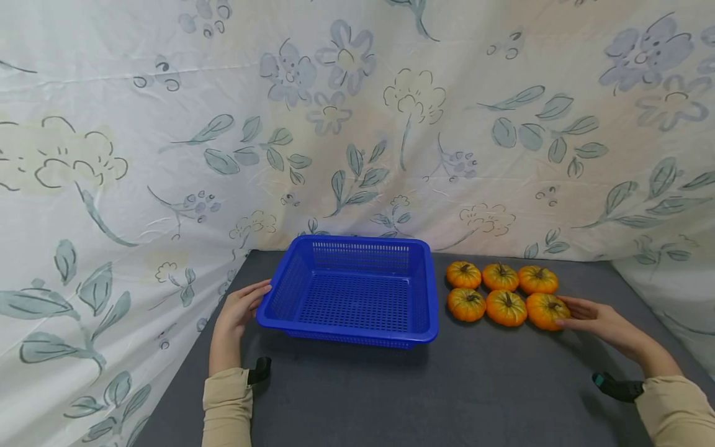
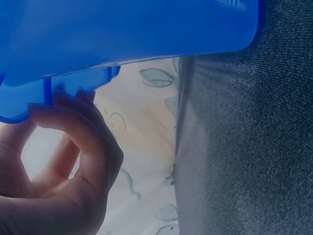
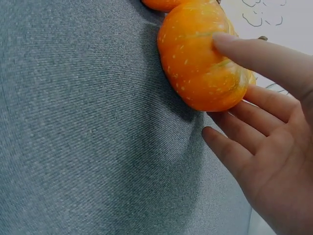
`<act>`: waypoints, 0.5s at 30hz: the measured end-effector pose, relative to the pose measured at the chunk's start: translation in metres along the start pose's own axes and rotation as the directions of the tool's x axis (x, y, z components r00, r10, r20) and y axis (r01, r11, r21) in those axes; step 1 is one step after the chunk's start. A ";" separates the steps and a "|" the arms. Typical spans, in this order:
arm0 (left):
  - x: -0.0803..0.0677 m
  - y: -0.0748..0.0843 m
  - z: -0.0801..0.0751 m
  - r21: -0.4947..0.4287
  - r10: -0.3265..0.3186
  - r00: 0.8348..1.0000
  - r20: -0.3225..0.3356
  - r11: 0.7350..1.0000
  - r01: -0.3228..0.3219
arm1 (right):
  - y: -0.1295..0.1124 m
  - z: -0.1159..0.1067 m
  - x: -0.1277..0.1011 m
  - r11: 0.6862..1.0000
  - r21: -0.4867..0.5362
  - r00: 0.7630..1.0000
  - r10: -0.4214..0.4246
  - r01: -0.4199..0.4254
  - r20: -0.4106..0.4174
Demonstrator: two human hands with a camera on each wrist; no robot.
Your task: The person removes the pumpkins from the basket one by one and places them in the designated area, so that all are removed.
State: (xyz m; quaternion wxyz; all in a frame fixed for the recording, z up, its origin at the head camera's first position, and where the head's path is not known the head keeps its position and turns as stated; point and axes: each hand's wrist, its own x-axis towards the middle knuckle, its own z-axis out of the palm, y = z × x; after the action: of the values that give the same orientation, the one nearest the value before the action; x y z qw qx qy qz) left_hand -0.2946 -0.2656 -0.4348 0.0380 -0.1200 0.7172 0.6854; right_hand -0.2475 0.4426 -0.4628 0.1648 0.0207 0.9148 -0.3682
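- Risk, pumpkins: I see six small orange pumpkins packed touching in two rows right of centre in the head view. My right hand point(image 1: 594, 320) is laid against the nearest pumpkin point(image 1: 547, 310) at the right end of the lower row. A sideways nudge there could, I judge, shove it into its neighbour point(image 1: 506, 308) and break up the rows.
- Risk, grasp: the skin looks smooth and rounded in the right wrist view. With only straight fingers point(image 3: 254, 54) resting on it, I judge a lift could let it roll out onto the worktop point(image 1: 447, 397).
- Risk, basket: the blue basket point(image 1: 357, 292) sits centre frame, empty and light-looking. A pull at one corner could tilt or swing it toward the pumpkins.
- Pose, right hand: palm low over the worktop, fingers extended and slightly spread, one fingertip on top of the pumpkin, the others beside its base; nothing gripped.
- Pose, left hand point(image 1: 240, 307): at the basket's lower left corner, fingers point(image 2: 73, 125) curled up under the rim point(image 2: 54, 90). I cannot see the thumb's contact.
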 end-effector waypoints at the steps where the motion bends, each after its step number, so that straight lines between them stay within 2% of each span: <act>1: -0.001 0.000 0.000 0.004 -0.001 1.000 0.000 1.000 0.001 | -0.001 0.000 0.000 1.000 -0.009 1.000 0.002 -0.002 0.002; 3: -0.002 0.002 -0.001 0.024 0.004 1.000 -0.007 1.000 -0.003 | -0.003 -0.001 0.001 0.999 -0.032 1.000 0.008 -0.008 0.002; 6: -0.005 0.007 -0.001 0.102 0.040 0.999 -0.017 0.994 -0.038 | -0.008 -0.002 0.002 0.998 -0.068 1.000 0.003 -0.004 -0.020; 9: -0.008 0.014 0.001 0.249 0.100 0.995 -0.011 0.964 -0.094 | -0.014 -0.003 0.003 0.995 -0.103 0.999 -0.001 -0.005 -0.054; 11: -0.010 0.021 0.004 0.367 0.140 0.990 0.011 0.921 -0.134 | -0.019 -0.003 0.004 0.992 -0.127 0.997 -0.005 -0.004 -0.075; 12: -0.012 0.025 0.005 0.437 0.162 0.987 0.021 0.886 -0.155 | -0.021 -0.003 0.005 0.991 -0.136 0.996 -0.004 -0.008 -0.084; 13: -0.013 0.029 0.007 0.502 0.184 0.982 0.031 0.847 -0.175 | -0.024 -0.003 0.006 0.989 -0.150 0.996 -0.002 -0.012 -0.094; 15: -0.016 0.039 0.013 0.631 0.228 0.973 0.029 0.751 -0.194 | -0.030 -0.003 0.009 0.984 -0.175 0.992 -0.016 -0.006 -0.123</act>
State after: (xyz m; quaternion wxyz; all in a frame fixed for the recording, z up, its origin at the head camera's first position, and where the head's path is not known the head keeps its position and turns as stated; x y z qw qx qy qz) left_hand -0.2894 -0.2494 -0.3940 -0.0194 -0.0356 0.9145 0.4026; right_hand -0.2619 0.4219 -0.4435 0.1080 0.0267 0.9522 -0.2846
